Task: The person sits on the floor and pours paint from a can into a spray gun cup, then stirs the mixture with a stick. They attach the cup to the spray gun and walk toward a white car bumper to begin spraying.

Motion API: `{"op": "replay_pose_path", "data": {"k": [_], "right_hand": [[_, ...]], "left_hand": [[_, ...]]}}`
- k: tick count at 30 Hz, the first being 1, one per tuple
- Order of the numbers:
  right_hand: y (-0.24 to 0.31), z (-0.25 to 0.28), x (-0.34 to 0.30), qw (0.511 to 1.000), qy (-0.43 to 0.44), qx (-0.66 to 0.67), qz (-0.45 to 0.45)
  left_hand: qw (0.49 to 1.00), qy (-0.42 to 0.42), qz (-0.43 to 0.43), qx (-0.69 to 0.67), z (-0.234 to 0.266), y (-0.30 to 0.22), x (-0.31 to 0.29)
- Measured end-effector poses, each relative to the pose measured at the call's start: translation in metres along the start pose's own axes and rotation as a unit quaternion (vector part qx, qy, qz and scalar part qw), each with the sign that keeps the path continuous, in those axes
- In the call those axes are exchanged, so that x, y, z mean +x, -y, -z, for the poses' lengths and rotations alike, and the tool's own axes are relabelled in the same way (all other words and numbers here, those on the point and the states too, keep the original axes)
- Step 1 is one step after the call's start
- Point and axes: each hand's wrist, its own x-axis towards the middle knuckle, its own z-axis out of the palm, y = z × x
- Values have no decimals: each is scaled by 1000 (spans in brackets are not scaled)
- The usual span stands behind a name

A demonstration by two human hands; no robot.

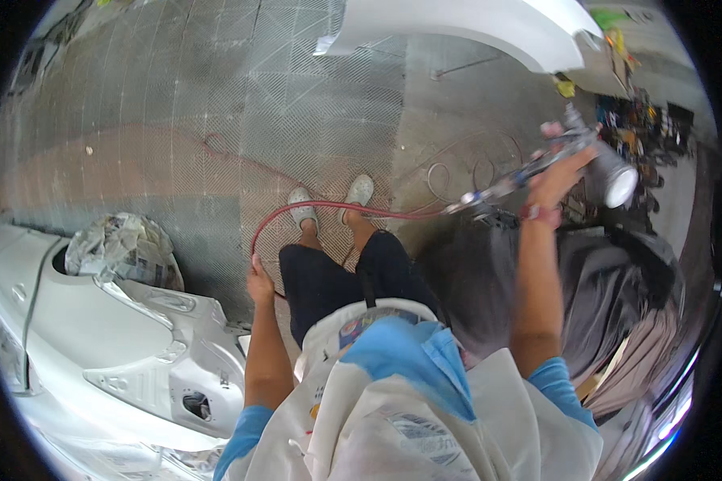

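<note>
My right hand (560,178) is wrapped round a spray gun (573,143), held out to the right with its cup (615,178) toward the outer side; motion blurs both. From the gun's handle a red hose (353,207) runs left across the front of my legs in a curve. My left hand (259,282) is closed on that hose, low by my left thigh. Past the gun, at the top, stands a white curved car body panel (465,20).
At left lies a white car body part (128,329) beside crumpled newspaper masking (124,244). Dark cloth (489,280) covers something at right. Several tools and parts (642,128) crowd the far right. More hose loops (441,178) lie on the textured floor (168,96).
</note>
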Motion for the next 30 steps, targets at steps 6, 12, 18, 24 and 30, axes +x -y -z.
{"op": "replay_pose_path", "data": {"k": [6,12,18,24,30], "right_hand": [[-265,-162,-76,990,134,48,-17],[-504,-331,-108,977,208,40,-12],[-601,-472,-102,984,144,59,82],[-592,-511,-133,954,253,147,68],[-563,-489,-128,920,357,146,71]], "left_hand": [[983,-78,79,-145,-14,0,34],[976,-174,-99,-85,-70,-5,129],[976,-153,-122,-100,-106,-30,205],[972,-173,-85,-134,-113,-19,230],[984,-145,-69,-82,-108,29,222]]}}
